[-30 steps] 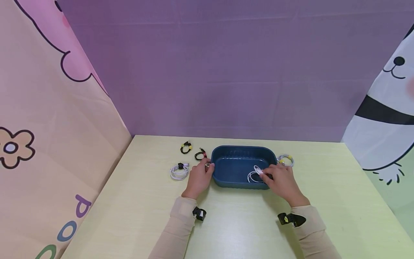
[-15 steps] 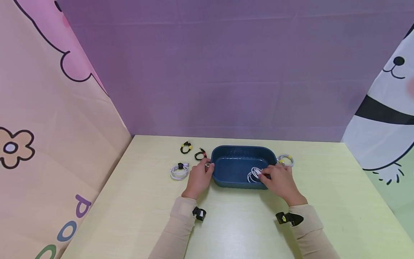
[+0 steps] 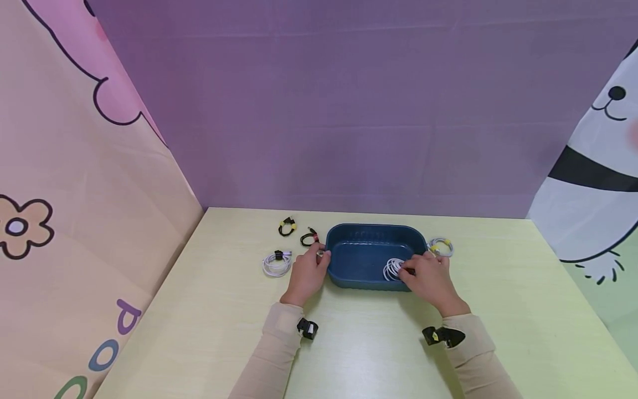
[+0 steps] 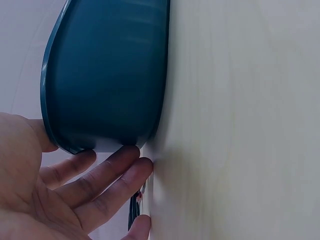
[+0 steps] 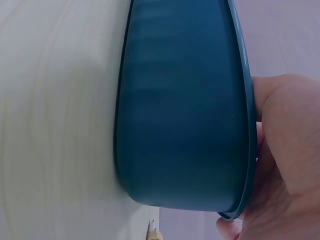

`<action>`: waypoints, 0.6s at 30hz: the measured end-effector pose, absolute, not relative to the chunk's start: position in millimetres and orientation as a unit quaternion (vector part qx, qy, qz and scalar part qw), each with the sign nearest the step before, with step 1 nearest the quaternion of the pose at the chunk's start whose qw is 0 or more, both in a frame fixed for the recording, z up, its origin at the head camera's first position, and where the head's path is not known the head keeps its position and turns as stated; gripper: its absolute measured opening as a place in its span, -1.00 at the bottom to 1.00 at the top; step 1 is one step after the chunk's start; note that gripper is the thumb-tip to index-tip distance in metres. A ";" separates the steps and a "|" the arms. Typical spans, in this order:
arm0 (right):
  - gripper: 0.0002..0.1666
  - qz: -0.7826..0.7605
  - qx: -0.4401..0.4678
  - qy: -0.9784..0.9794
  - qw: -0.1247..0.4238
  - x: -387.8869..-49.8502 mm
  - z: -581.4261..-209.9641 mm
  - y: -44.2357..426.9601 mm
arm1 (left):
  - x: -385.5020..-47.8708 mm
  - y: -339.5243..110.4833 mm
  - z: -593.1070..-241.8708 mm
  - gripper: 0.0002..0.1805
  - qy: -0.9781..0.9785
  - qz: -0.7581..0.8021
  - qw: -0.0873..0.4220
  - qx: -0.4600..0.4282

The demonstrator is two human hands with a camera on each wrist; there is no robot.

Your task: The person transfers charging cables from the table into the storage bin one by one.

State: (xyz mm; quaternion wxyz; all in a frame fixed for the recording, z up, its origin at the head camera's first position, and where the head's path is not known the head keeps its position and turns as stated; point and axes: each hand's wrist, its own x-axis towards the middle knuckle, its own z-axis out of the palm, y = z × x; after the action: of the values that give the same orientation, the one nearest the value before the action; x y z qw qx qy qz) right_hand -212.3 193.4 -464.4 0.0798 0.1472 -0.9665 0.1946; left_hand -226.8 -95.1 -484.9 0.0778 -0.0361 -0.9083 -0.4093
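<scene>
A dark blue plastic bin stands near the back of the table. My left hand pinches its left end wall; in the left wrist view the thumb goes over the rim and the fingers lie against the outside. My right hand reaches over the bin's right front corner and holds a coiled white cable low inside. In the right wrist view the bin wall hides the cable and the fingertips.
Left of the bin lie a white cable coil with a black tie, a black cable with yellow bands and a black cable with a red band. A white cable with yellow ties lies to its right. A purple cloth hangs behind.
My right hand has moved slightly left, lowering the white cable from a raised loop to a compact coil in the bin. The left hand and bin have stayed put.
</scene>
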 end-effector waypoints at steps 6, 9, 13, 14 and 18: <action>-0.77 0.198 0.145 -0.967 0.060 -213.1 -463.5 192.1 | -227.0 -95.1 -485.3 -0.67 -0.910 -0.406 0.081 -0.039; -0.75 0.197 0.143 -0.968 0.053 -214.2 -463.7 191.5 | -227.0 -95.1 -484.9 -0.67 -0.910 -0.405 0.082 -0.039; -0.74 0.196 0.138 -0.970 0.042 -215.7 -464.3 190.8 | -226.8 -95.2 -484.9 -0.67 -0.909 -0.407 0.078 -0.035; -0.74 0.196 0.136 -0.970 0.038 -216.0 -464.4 190.7 | -226.5 -95.1 -484.9 -0.67 -0.909 -0.408 0.077 -0.035; -0.74 0.196 0.130 -0.972 0.026 -216.7 -464.3 190.2 | -225.7 -94.9 -484.7 -0.67 -0.908 -0.412 0.073 -0.035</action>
State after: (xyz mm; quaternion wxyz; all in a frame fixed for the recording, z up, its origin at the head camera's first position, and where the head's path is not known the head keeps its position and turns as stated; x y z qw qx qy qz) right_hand -216.7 190.2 -464.3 0.0262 0.1301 -0.9715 0.1962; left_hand -225.7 -94.9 -484.7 0.0726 -0.0350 -0.9076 -0.4120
